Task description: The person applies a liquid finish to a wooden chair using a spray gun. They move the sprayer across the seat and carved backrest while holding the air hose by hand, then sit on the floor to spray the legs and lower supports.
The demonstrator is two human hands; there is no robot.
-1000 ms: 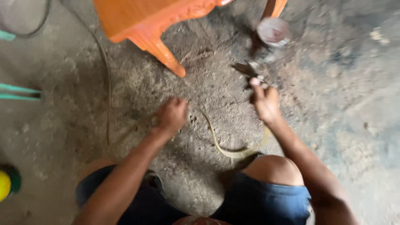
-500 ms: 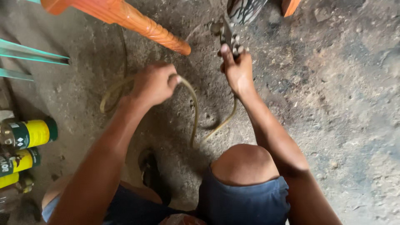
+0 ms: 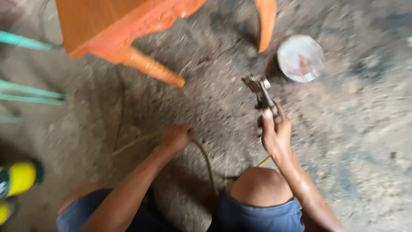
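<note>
- The right hand (image 3: 274, 135), right of centre, is wrapped tight round the handles of a metal plier-like tool (image 3: 260, 91) whose head points up toward the round tin (image 3: 300, 58).
- The left hand (image 3: 176, 137), at centre, is fisted on a yellowish hose (image 3: 206, 161) that loops down across the dirt floor (image 3: 365, 141).
- That hose looks light and floppy; best gripped close to the working end.
- The tool looks stiff and weighty: hold the handles.
- An orange chair (image 3: 124, 34) stands at the upper left.
</note>
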